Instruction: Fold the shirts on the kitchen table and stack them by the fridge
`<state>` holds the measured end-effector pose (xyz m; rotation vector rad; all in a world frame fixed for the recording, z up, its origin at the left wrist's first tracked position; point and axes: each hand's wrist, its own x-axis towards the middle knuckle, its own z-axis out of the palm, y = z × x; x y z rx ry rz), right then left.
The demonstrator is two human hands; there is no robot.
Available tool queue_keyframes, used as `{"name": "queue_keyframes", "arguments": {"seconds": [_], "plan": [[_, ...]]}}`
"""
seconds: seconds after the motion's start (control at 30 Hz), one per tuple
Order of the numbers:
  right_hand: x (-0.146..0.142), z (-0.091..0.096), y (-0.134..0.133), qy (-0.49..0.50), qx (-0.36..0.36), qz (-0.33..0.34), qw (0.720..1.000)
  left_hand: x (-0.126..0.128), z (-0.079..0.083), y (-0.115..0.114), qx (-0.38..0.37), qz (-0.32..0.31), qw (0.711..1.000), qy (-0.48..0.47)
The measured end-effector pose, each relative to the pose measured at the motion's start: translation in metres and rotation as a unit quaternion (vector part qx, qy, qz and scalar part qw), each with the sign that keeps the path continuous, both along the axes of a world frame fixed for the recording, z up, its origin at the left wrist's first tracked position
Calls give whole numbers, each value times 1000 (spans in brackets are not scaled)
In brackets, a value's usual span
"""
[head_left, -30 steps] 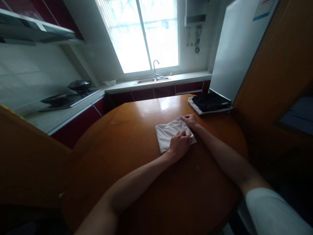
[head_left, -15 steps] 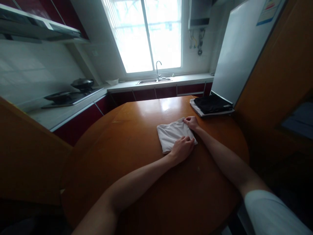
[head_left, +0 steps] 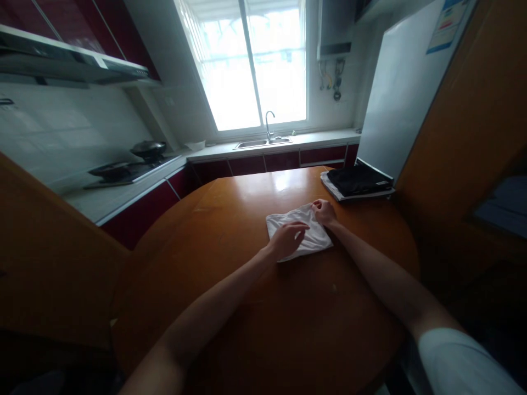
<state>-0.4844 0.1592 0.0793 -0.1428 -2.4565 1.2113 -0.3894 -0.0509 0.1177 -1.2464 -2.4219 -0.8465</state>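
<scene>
A folded white cloth garment, roughly square and a little wrinkled, lies flat on the brown wooden table. My right hand is closed at its far right corner, fingers pinching the fabric. Over the near left part of the cloth is my left hand, with thumb and fingers apart and nothing held between them. Whether its underside touches the fabric I cannot tell. The left hand hides part of the cloth's left side.
A stack of folded clothes, black on top of white, sits at the table's far right. Beyond the table are a counter with a sink, a stove with a pan at the left, and a tall white fridge at the right.
My left hand has left the cloth's near right edge and moved left, its fingers opening. My right hand stays at the far right corner. The view has tilted slightly upward.
</scene>
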Motion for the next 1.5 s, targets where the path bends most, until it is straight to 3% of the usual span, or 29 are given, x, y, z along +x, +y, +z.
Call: {"name": "queue_keyframes", "arguments": {"seconds": [0.17,0.37,0.57,0.7,0.83,0.93,1.03,1.17,1.33,1.43,1.5], "plan": [[0,2,-1,23,-29,39,999,-43,-14,-31,-66,138,988,-7],[-3,7,-5,30,-7,38,999,-46,-36,-35,-161,142,975,-51],[1,5,2,-39,62,29,997,-41,-32,-32,-210,155,961,-87],[23,19,-11,-6,165,6,986,-37,-26,-29,-242,161,951,-108],[49,25,-38,41,299,102,948,-37,-26,-29,-252,164,948,-102],[53,16,-46,-37,338,153,928,-38,-28,-30,-251,166,949,-98],[45,6,-40,-111,347,164,917,-40,-30,-30,-251,170,947,-103],[30,3,-26,-132,342,158,917,-40,-28,-29,-255,166,946,-110],[21,5,-1,-160,298,87,937,-37,-24,-28,-252,179,943,-119],[26,13,10,-126,263,36,956,-35,-23,-28,-248,182,944,-118],[32,19,6,-68,254,38,964,-34,-23,-27,-244,181,945,-118]]}}
